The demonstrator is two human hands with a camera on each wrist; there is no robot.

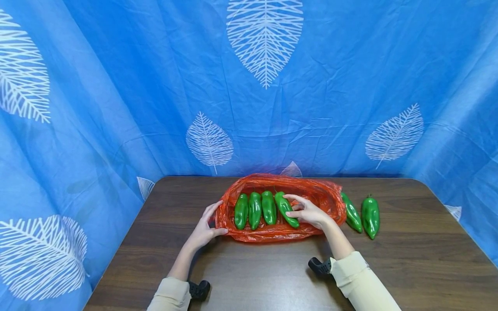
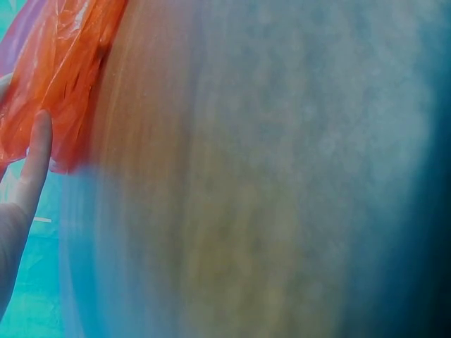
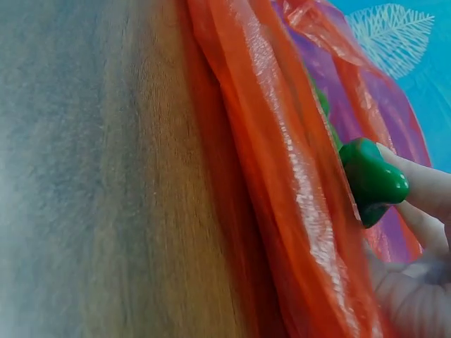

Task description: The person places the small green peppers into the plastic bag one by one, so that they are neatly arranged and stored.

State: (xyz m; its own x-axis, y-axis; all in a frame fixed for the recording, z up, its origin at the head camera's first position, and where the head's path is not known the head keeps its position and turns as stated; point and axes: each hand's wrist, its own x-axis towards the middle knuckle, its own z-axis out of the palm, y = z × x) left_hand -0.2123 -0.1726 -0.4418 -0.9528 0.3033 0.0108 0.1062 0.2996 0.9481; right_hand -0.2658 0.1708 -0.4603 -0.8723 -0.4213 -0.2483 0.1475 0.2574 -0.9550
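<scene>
In the head view, a red plastic bag [image 1: 272, 236] lies on the table with its mouth spread wide. Green peppers stand side by side inside it, including the leftmost one [image 1: 241, 211] and its neighbour [image 1: 254, 211]. My right hand [image 1: 309, 214] grips the rightmost of these, a tilted green pepper [image 1: 285, 209], between thumb and fingers. The right wrist view shows the end of that green pepper [image 3: 373, 176] above the bag's rim. My left hand [image 1: 205, 229] touches the bag's left end, thumb and fingers spread apart; in the left wrist view a straight digit rests against the plastic [image 2: 70, 91].
Two more green peppers lie on the table right of the bag: one [image 1: 353, 214] partly behind the bag's edge, another [image 1: 371, 217] beside it. The dark wooden table [image 1: 256, 276] meets a blue curtain [image 1: 330, 86] with white leaf prints at the back.
</scene>
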